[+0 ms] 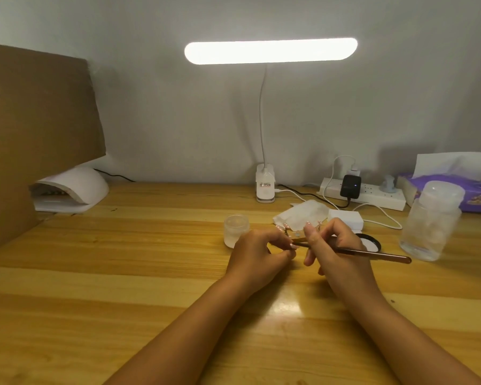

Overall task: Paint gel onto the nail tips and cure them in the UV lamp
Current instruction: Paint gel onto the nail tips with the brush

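On the striped wooden desk (122,273), the right hand (336,251) pinched a slim brown brush (372,254) while the left hand (257,254) curled beside small pale nail tips (307,224), grip unclear.

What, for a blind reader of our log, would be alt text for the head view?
A person's right hand holds a brown brush, its tip at the curled left hand, beside a fan of nail tips over a wooden table. A white UV lamp sits far left; a lit desk lamp glows behind.
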Action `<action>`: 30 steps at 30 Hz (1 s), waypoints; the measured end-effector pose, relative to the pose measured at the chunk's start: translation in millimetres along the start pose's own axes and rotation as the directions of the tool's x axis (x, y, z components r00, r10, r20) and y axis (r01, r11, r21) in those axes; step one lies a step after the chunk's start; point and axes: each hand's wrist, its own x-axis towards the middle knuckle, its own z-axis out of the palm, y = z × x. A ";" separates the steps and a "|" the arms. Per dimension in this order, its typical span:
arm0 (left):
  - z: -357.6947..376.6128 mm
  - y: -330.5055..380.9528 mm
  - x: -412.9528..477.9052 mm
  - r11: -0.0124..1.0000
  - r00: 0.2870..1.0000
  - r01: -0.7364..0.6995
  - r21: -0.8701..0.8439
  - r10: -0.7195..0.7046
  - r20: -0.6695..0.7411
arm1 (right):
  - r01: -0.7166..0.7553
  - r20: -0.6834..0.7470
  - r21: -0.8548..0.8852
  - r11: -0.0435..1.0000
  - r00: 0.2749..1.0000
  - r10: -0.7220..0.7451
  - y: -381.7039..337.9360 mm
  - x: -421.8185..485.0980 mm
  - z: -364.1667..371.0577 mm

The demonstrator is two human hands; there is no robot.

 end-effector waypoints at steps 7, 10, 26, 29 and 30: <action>1.2 -1.4 0.0 1.000 1.000 -0.016 -0.004 0.016 -0.012 | -0.067 -0.089 -0.054 0.996 0.994 0.062 5.6 2.5 -2.5; 1.0 -2.7 0.7 0.999 1.000 -0.022 -0.026 0.021 -0.011 | -0.006 -0.037 -0.023 1.000 0.999 0.005 0.1 0.7 -2.3; 1.8 -4.8 0.8 1.000 0.999 -0.006 0.022 0.005 0.042 | -0.104 0.025 -0.045 0.994 0.994 0.105 1.5 4.0 -2.3; 2.0 -5.4 1.3 0.999 0.997 0.016 0.038 -0.018 0.068 | -0.155 0.023 -0.005 0.988 0.988 0.155 1.7 5.6 -4.9; 2.2 -5.1 1.4 0.999 0.997 0.019 0.044 -0.023 0.073 | -0.168 0.019 0.012 0.986 0.986 0.168 1.3 5.9 -5.8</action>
